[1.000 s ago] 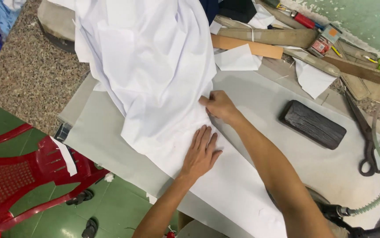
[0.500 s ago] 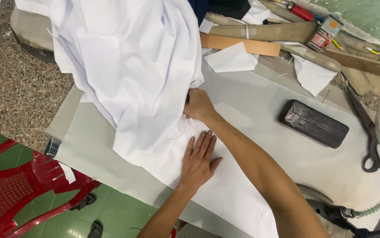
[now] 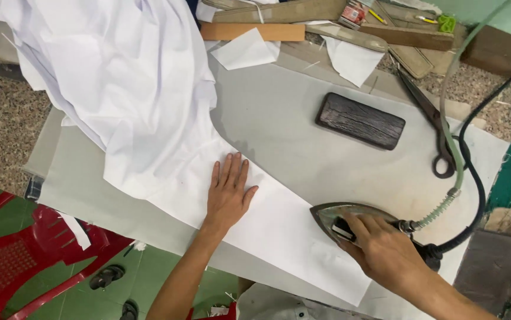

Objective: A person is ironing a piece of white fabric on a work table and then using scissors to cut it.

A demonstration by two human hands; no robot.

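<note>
The right hand (image 3: pixel 385 252) has its fingers (image 3: pixel 359 225) wrapped around the handle of the iron (image 3: pixel 350 216), whose tip points left along the white cloth (image 3: pixel 279 225). The hand hides the iron's back end. The left hand (image 3: pixel 228 192) lies flat on the cloth, fingers spread, on the grey table (image 3: pixel 291 136). A small red box (image 3: pixel 353 13) sits at the far edge.
</note>
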